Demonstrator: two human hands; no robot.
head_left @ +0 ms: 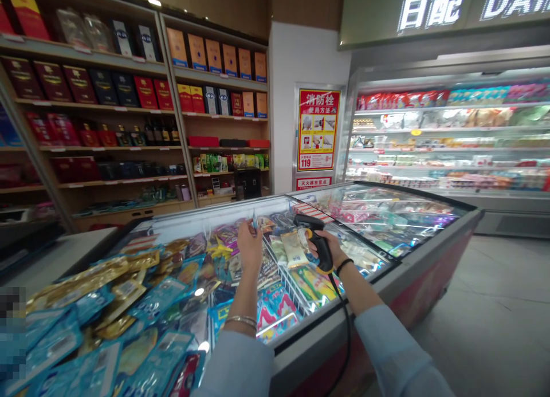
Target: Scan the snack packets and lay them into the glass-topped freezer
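Note:
My right hand (330, 245) is wrapped around the handle of a black and yellow barcode scanner (323, 249), whose head points left. A black cord runs down from its grip. To the left, my left hand (250, 245) is raised above the freezer's glass top, fingers pinched on a thin, light blue and white item (255, 220). It shows nearly edge-on, so its kind is unclear. Both hands are over the chest freezer (296, 327), apart from each other. Blue snack packets (158, 299) and gold packets (124, 297) lie piled on the glass at the left.
Inside the freezer, a white wire divider (290, 285) stands among ice cream packs. Boxed goods fill wooden shelves (129, 106) behind at left. A lit dairy cooler (451, 139) stands at right, beyond the tiled floor (481, 305). A counter (64, 256) adjoins the freezer's left end.

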